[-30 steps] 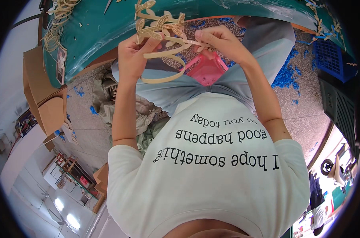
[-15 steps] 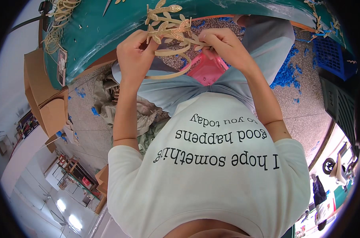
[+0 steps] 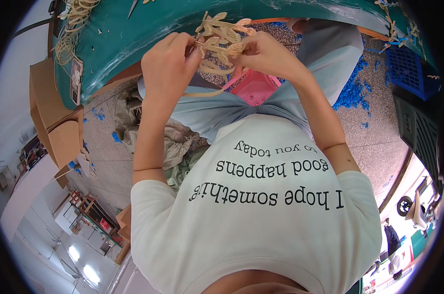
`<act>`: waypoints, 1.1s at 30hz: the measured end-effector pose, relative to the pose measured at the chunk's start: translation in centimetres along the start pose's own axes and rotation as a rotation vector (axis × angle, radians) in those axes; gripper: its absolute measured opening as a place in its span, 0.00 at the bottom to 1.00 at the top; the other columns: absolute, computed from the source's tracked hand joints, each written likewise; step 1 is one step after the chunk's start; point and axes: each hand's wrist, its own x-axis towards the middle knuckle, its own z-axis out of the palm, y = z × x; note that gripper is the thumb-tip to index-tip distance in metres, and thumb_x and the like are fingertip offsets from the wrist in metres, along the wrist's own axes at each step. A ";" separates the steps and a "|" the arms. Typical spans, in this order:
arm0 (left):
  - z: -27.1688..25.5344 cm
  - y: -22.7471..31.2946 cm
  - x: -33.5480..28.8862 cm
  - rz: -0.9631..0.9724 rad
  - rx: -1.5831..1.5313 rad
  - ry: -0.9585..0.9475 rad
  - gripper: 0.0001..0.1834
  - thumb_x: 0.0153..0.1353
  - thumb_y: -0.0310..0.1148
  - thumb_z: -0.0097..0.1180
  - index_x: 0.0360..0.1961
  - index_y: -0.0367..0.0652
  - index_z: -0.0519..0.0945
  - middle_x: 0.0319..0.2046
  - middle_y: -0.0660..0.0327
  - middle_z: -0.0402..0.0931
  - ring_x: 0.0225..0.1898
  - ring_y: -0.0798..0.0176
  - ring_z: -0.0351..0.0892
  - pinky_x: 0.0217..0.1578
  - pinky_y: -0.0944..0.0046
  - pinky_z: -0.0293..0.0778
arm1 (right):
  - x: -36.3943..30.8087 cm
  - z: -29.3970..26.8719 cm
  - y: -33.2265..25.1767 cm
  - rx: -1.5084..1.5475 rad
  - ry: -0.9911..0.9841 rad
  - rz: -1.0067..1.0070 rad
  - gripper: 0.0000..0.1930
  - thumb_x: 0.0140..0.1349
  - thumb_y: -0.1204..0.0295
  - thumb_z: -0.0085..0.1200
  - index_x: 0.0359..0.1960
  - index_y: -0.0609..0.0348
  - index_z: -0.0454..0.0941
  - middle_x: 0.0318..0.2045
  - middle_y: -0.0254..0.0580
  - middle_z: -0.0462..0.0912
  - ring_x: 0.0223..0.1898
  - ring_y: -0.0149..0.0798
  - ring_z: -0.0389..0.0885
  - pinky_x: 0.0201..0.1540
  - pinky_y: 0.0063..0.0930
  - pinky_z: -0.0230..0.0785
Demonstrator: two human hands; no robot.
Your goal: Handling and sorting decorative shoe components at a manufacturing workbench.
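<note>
Brought right hand (image 3: 255, 53) in closer to left hand (image 3: 172, 56) since half a second ago. Pinching leafy gold headband (image 3: 217, 47) with both, at opposite sides. Holding above lap (image 3: 202, 110), beside green table (image 3: 129, 51); probably moving into finer handwork.

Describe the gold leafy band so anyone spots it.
Find the curved green table up top. By its near edge, between left hand and right hand, is the pale gold leafy band. Unlike the beige leafy strips far right, it's held.
</note>
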 end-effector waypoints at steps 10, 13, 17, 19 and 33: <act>-1.6 -3.9 0.1 -0.307 -0.859 -0.448 0.12 0.52 0.30 0.59 0.39 0.42 0.80 0.23 0.69 0.76 0.26 0.78 0.72 0.23 0.78 0.66 | -0.1 -0.3 -1.5 0.253 0.007 0.130 0.08 0.53 0.74 0.51 0.27 0.68 0.78 0.21 0.37 0.79 0.23 0.25 0.77 0.23 0.18 0.70; 0.6 -3.0 -0.5 -0.420 -0.922 -0.549 0.10 0.53 0.29 0.58 0.38 0.40 0.80 0.25 0.67 0.78 0.25 0.78 0.72 0.22 0.78 0.66 | 0.3 -0.3 -2.1 0.226 -0.002 0.122 0.07 0.53 0.74 0.50 0.27 0.66 0.78 0.22 0.36 0.79 0.24 0.24 0.77 0.24 0.16 0.68; 2.3 -1.8 -1.1 -0.496 -1.094 -0.318 0.09 0.54 0.31 0.58 0.34 0.37 0.81 0.24 0.63 0.78 0.23 0.76 0.73 0.22 0.75 0.68 | 1.0 0.3 -1.6 0.216 0.032 0.010 0.08 0.54 0.73 0.51 0.29 0.66 0.78 0.22 0.36 0.80 0.24 0.24 0.78 0.24 0.15 0.67; 2.3 -1.7 -1.4 -0.496 -1.181 -0.178 0.09 0.55 0.31 0.58 0.33 0.35 0.80 0.23 0.61 0.78 0.22 0.74 0.74 0.22 0.75 0.69 | 0.9 -0.1 -0.8 0.192 0.024 -0.143 0.11 0.57 0.68 0.51 0.30 0.65 0.79 0.23 0.35 0.80 0.24 0.23 0.77 0.24 0.15 0.65; 1.8 -2.1 -1.3 -0.413 -0.762 0.010 0.07 0.54 0.28 0.57 0.28 0.34 0.80 0.21 0.63 0.76 0.21 0.76 0.70 0.21 0.75 0.64 | -1.8 0.0 -0.7 0.220 0.148 0.002 0.17 0.64 0.64 0.41 0.30 0.65 0.78 0.15 0.32 0.72 0.17 0.22 0.64 0.20 0.15 0.57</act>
